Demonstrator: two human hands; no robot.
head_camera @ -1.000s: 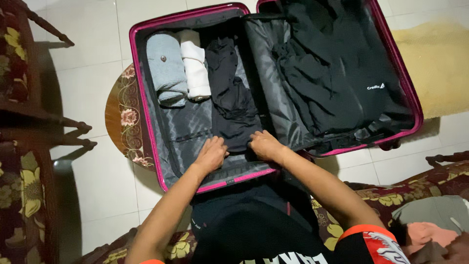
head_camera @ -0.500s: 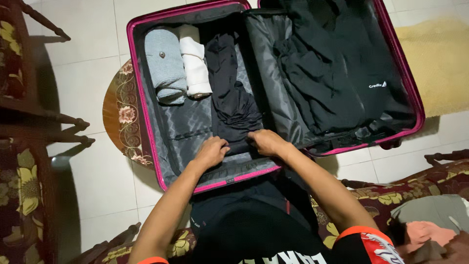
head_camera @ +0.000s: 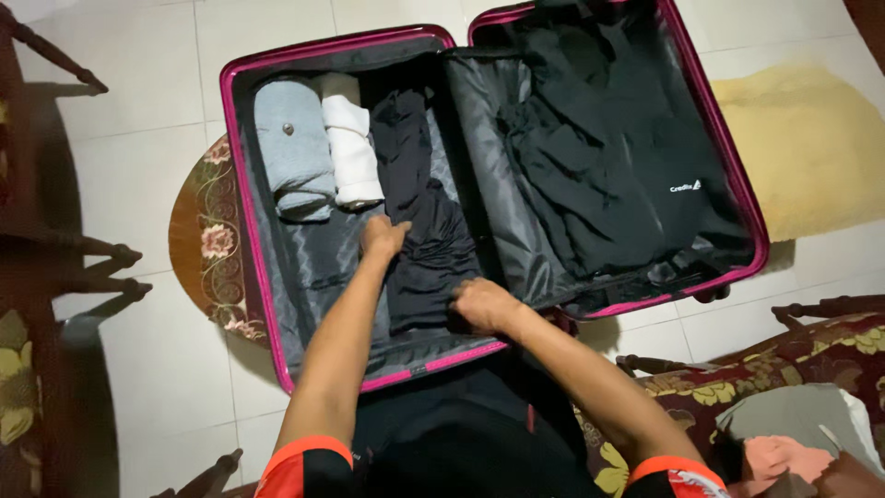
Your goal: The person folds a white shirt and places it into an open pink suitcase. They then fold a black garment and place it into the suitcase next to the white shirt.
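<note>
Broadly, we find an open pink-edged suitcase (head_camera: 247, 231) lying flat on a pale tiled floor (head_camera: 147, 101), both halves spread, the far-right half lined in black fabric. Its left half rests partly over a round floral mat (head_camera: 198, 249). A yellow rug (head_camera: 811, 148) lies at far right, dark wooden furniture (head_camera: 64, 249) stands at left, and a patterned seat with a heap of cloth (head_camera: 793, 433) sits at near right.

Within the left compartment we note a dark garment (head_camera: 429, 231) laid lengthwise along its right side, next to the central divider. At the far end, left of it, a rolled grey item (head_camera: 293, 152) and a rolled white item (head_camera: 355, 152) lie side by side, touching.

Our left hand (head_camera: 383, 235) rests on the dark garment's left edge toward the middle, fingers curled narrow and pressing down on the cloth; whether it pinches any cloth we cannot tell. Our right hand (head_camera: 484, 304) lies at the garment's near end, fingers closed and bunched on the fabric.

In our judgement, the flattening would go best with both palms spread wider, pressing outward from the middle so creases run to the edges, keeping the garment tight against the divider and off the two rolls
</note>
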